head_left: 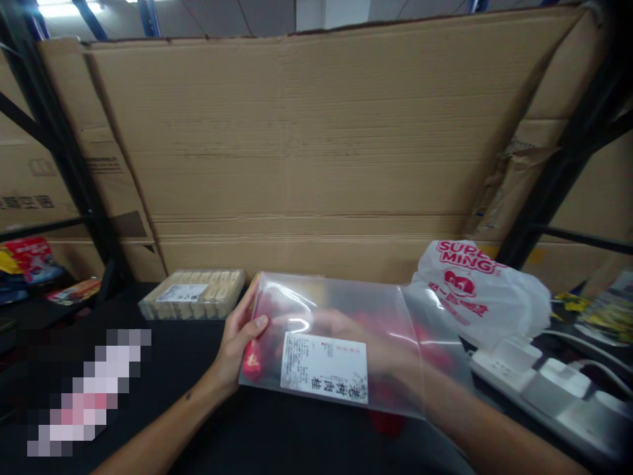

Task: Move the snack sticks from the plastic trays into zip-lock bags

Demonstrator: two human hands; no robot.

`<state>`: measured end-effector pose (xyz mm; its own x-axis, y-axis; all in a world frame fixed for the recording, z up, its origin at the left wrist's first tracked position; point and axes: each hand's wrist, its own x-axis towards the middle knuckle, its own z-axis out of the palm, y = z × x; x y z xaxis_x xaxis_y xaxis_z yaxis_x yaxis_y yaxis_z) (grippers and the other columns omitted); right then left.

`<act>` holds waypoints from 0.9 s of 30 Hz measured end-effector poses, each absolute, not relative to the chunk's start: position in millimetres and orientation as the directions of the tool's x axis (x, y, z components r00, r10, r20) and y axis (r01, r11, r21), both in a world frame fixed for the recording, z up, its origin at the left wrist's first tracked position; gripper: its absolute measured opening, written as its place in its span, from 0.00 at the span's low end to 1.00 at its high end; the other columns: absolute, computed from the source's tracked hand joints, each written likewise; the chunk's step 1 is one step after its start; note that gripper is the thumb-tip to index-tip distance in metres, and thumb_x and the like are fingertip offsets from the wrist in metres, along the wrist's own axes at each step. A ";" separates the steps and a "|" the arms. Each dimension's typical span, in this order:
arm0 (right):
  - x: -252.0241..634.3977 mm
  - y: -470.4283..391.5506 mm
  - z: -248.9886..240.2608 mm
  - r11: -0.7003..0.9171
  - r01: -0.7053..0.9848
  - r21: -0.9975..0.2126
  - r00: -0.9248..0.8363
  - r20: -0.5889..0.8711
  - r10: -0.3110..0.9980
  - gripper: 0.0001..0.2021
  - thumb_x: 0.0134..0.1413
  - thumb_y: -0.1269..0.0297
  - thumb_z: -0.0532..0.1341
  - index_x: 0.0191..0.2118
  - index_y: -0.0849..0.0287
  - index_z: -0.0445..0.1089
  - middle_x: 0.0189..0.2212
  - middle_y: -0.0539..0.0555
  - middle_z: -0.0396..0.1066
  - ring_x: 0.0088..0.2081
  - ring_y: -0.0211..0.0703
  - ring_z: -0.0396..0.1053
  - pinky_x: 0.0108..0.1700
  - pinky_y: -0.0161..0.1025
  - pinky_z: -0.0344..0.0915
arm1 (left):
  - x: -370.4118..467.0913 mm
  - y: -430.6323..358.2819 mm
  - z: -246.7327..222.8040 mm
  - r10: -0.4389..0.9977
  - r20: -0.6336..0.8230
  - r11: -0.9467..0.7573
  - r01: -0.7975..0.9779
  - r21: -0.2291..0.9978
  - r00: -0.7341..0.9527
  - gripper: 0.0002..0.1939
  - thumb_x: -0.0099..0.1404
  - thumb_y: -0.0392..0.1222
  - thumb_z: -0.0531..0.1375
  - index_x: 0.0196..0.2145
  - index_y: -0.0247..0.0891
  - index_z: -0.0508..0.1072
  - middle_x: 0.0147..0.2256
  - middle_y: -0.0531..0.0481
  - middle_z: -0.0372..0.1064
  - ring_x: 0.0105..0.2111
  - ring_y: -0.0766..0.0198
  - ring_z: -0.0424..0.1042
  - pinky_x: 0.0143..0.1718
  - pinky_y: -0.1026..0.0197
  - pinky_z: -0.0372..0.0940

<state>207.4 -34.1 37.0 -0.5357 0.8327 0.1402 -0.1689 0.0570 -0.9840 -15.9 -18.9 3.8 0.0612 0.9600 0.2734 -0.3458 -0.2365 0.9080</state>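
Observation:
A clear, frosted plastic bag with a white printed label lies sideways in the middle, above the black surface. My left hand grips its left end, thumb in front and fingers behind. My right hand is inside the bag, its forearm passing through the open right end. The fingers of that hand reach toward the left end and show only blurrily through the plastic. A small red packet is at the bag's left end beside my left thumb. More red items show behind and below the bag.
A clear tray of pale pieces stands at the back left. A white plastic bag with red print sits at the right, behind a white power strip with plugs. Tall cardboard closes off the back. A pixelated item lies at the left.

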 end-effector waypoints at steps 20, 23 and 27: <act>222.3 -51.4 6.2 0.525 0.840 -0.138 -0.440 0.395 0.807 0.07 0.55 0.69 0.64 0.27 0.60 0.70 0.30 0.56 0.72 0.35 0.49 0.68 0.36 0.43 0.58 | -59.6 32.9 4.3 0.870 0.326 -0.457 -0.358 0.814 -0.369 0.36 0.55 0.38 0.69 0.62 0.40 0.73 0.50 0.45 0.78 0.40 0.60 0.76 0.37 0.66 0.69; 229.8 -50.4 9.2 0.596 0.703 -0.388 -0.398 0.480 0.782 0.09 0.50 0.77 0.61 0.24 0.59 0.67 0.25 0.51 0.68 0.30 0.42 0.65 0.34 0.40 0.57 | -59.9 31.3 5.0 0.871 0.325 -0.456 -0.358 0.815 -0.369 0.37 0.55 0.38 0.69 0.63 0.39 0.72 0.51 0.45 0.78 0.39 0.62 0.75 0.36 0.67 0.68; 253.3 -43.3 17.1 0.672 0.393 -0.628 -0.099 0.697 0.710 0.09 0.60 0.68 0.62 0.27 0.58 0.69 0.25 0.48 0.64 0.27 0.38 0.61 0.31 0.38 0.56 | -60.9 30.7 6.2 0.873 0.309 -0.448 -0.375 0.812 -0.377 0.39 0.54 0.39 0.69 0.64 0.39 0.71 0.52 0.46 0.77 0.38 0.62 0.76 0.35 0.67 0.69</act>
<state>253.3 -43.3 17.1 -0.0993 0.7100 0.6971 0.3933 0.6716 -0.6279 -60.9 30.7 6.2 -0.3767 0.8734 0.3086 -0.3745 -0.4483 0.8117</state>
